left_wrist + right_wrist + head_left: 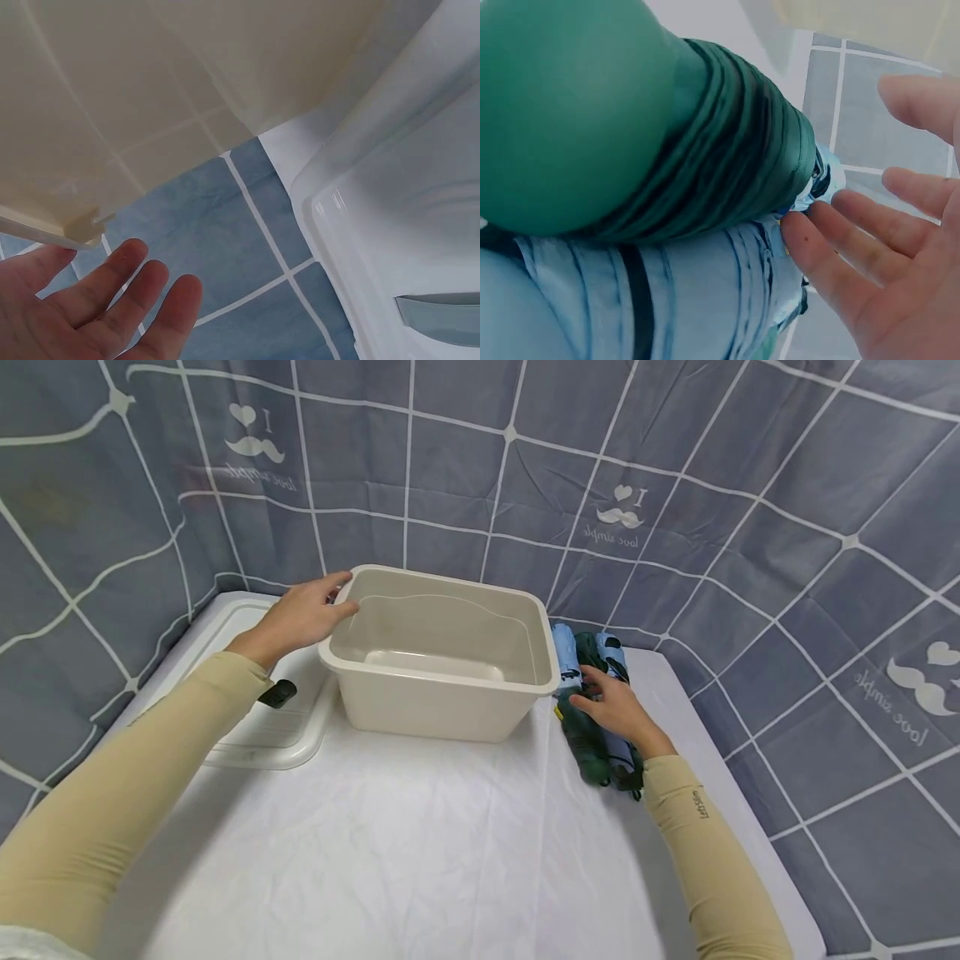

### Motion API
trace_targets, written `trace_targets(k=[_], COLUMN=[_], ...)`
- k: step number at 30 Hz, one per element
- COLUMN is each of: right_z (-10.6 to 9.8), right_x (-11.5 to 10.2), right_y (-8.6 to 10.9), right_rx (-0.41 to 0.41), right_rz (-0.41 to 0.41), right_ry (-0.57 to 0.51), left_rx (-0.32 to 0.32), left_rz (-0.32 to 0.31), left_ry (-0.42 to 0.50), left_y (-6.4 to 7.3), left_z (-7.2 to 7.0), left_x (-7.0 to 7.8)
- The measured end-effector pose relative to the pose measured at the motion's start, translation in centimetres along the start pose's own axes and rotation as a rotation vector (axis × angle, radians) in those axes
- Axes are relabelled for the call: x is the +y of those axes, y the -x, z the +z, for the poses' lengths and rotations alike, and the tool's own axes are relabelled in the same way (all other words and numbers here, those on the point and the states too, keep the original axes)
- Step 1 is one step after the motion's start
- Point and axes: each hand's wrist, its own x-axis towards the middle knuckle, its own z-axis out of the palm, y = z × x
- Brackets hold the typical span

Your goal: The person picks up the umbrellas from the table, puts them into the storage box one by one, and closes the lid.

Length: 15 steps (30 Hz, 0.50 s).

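Note:
An oblong beige plastic bin (423, 706), with its lid off, stands at the back of the white table. My left hand (300, 618) is at its left end, thumb over the rim and fingers loosely spread outside; in the left wrist view a fingertip of the hand (112, 307) touches the rim's underside. Right of the bin lie several folded umbrellas (581, 739), green and light blue, in two rows. My right hand (618, 710) hovers over them with parted fingers. In the right wrist view its fingertips are by a green umbrella (727, 142) and a light blue one (690, 300).
A white lid (258, 739) lies flat left of the bin, partly beneath my left arm. A small black object (279, 693) shows by my left wrist. Grey gridded curtain (465, 468) surrounds the back and sides. White cloth (390, 843) covers the table in front.

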Motion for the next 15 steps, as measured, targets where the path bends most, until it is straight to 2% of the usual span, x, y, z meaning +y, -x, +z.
trace_targets(k=[4,9,15], right_z=[0.15,0.42,0.67], right_x=[0.02,-0.18,-0.17], right_y=[-0.11,-0.3,-0.32], right_rx=[0.019,-0.005,-0.009], right_rz=[0.034,0.06,0.056], right_ry=[-0.012,0.013,0.036], left_rx=[-0.003,-0.005,-0.004], left_rz=[-0.008,-0.011,-0.012], left_ry=[0.012,0.017,0.014], left_y=[0.13,0.17,0.07], left_z=[-0.09,-0.1,-0.01], left_x=[0.09,0.22,0.15])
